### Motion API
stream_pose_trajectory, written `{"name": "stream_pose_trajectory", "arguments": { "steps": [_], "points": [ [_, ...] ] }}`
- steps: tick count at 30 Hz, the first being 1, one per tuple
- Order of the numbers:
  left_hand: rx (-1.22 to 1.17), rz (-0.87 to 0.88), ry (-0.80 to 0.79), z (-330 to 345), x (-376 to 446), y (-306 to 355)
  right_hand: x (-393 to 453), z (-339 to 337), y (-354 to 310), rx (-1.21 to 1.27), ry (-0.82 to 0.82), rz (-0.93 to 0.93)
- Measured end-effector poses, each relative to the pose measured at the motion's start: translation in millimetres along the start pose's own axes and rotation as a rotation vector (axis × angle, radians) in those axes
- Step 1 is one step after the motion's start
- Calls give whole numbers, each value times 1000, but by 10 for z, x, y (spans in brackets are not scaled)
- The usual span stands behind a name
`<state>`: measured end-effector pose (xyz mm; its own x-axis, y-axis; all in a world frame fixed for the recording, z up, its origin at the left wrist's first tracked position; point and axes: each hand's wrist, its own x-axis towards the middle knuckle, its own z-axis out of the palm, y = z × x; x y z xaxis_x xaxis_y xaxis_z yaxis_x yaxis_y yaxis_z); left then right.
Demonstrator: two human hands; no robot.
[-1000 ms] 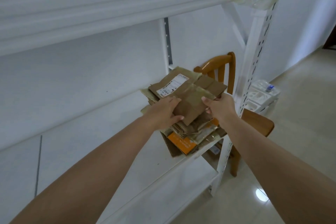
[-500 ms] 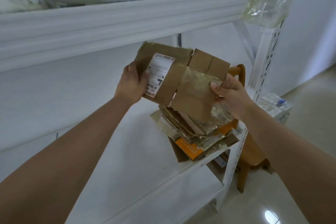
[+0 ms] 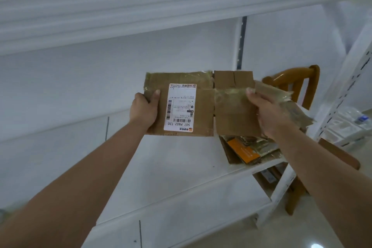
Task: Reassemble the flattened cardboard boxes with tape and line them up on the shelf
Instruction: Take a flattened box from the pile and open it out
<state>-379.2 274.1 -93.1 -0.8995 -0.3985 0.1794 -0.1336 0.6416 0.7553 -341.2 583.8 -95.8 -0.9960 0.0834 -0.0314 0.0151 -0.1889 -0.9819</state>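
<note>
- Your left hand (image 3: pixel 144 109) grips the left edge of the flattened cardboard box (image 3: pixel 193 104), thumb on the front face, fingers curled behind.
- Your right hand (image 3: pixel 267 115) clamps the box's right side, thumb tip on a patch of shiny old tape; the fingers behind can't be seen.
- Box is held up in the air, flat face toward you, above the white shelf (image 3: pixel 171 167), not touching it.
- White shipping label (image 3: pixel 180 107) w/ barcodes sits on the left half of the box, turned upside down.
- Two short flaps stick up at the top right of the box; crumpled clear tape hangs off past your right hand.
- Stack of other flattened boxes (image 3: pixel 249 149) lies on the shelf's right end, just below and behind your right hand; one has an orange face.
- Upper shelf board (image 3: pixel 161 6) runs across the top of view, pale bags on it, blurry.
- Wooden chair (image 3: pixel 300 84) stands behind the shelf's right upright post (image 3: pixel 342 94).
- Clear plastic pack (image 3: pixel 350 125) sits on the chair's far side, contents not readable.
</note>
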Motion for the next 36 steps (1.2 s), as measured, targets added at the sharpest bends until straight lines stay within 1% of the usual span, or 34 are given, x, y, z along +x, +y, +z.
{"name": "stream_pose_trajectory", "arguments": {
  "steps": [2, 5, 8, 11, 16, 19, 22, 24, 26, 31, 34, 36],
  "points": [
    [-26, 4, 48, -138, -66, -176, -48, 213, 57, -132, 1, 11],
    [-113, 45, 97, -435, -143, -426, -167, 575, 127, -317, -18, -58],
    [-146, 65, 105, -781, -227, -733, -340, 1016, 167, -359, -90, -149],
    [-166, 82, 79, -1198, -325, -1093, -558, 1555, 279, -456, -91, -182],
    [-213, 81, 113, -2045, -459, -1820, -1061, 2538, 518, -294, -211, -111],
    [-238, 74, 159, -2610, -549, -2259, -1318, 3091, 691, -258, -291, -92],
    [-266, 24, 160, -3125, -621, -2624, -1510, 3611, 817, -227, -369, -18],
    [-315, -44, 140, -3403, -641, -2833, -1609, 3936, 871, -198, -406, 31],
    [-380, -100, 136, -3631, -647, -3033, -1698, 4249, 928, -164, -457, 36],
    [-470, -181, 171, -3953, -573, -3435, -1815, 4915, 1039, -137, -656, 52],
    [-571, -250, 220, -4121, -416, -3633, -1674, 5216, 1062, -137, -704, 61],
    [-681, -300, 233, -4246, -303, -3739, -1520, 5379, 1085, -154, -784, 75]
  ]
}}
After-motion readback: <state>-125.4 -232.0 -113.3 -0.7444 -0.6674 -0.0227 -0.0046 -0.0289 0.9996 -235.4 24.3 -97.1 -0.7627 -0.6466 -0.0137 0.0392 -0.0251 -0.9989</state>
